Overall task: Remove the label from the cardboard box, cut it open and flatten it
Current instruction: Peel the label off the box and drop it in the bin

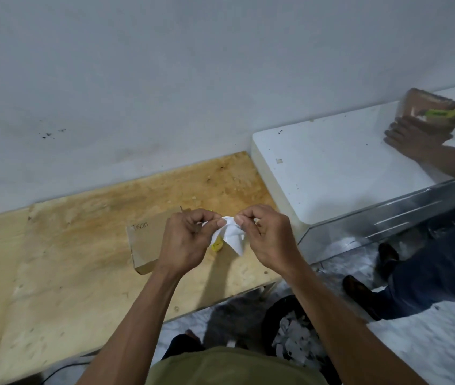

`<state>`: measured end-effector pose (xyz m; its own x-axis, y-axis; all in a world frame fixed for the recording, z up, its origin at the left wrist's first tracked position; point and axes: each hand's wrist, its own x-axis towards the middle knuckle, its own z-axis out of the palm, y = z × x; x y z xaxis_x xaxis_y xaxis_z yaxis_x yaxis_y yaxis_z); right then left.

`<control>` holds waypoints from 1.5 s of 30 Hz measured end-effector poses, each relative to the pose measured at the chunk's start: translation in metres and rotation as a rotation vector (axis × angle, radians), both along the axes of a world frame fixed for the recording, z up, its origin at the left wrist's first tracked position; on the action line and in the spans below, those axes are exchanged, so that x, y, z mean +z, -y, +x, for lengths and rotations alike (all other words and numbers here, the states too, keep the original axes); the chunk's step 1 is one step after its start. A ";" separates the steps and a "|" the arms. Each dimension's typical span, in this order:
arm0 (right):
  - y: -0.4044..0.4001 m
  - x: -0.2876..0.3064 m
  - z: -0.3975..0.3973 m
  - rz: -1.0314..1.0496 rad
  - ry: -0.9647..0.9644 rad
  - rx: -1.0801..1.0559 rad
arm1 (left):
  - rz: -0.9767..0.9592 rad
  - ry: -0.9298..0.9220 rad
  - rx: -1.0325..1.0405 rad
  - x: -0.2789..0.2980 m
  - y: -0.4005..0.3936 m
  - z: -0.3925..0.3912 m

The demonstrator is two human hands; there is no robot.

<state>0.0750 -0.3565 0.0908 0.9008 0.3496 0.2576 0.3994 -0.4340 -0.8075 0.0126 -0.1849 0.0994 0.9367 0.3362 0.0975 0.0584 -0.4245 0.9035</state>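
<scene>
Left hand [186,240] and right hand [269,236] pinch the crumpled label [231,234], seemingly light, limp paper, above the stiff cardboard box [148,245].

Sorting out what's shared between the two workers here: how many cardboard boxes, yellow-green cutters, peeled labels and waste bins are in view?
Cardboard boxes: 2 (cardboard box, second box)
Yellow-green cutters: 2 (cutter, second cutter)
Peeled labels: 1 (label)
Waste bins: 1 (bin)
Total: 6

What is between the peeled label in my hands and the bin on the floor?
Nothing visible. Both hands, left and right, pinch the crumpled label above the wooden table's front edge; the black bin stands open below, slightly right.
</scene>
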 end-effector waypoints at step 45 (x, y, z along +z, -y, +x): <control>-0.035 0.010 -0.088 -0.460 0.004 -0.316 | 0.497 0.059 -0.626 -0.001 -0.039 -0.003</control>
<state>-0.0126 -0.3211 0.1013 0.9794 0.1401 0.1455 0.1953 -0.8404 -0.5055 0.0094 -0.1457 0.0981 0.9256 -0.3462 0.1532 -0.3662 -0.7160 0.5943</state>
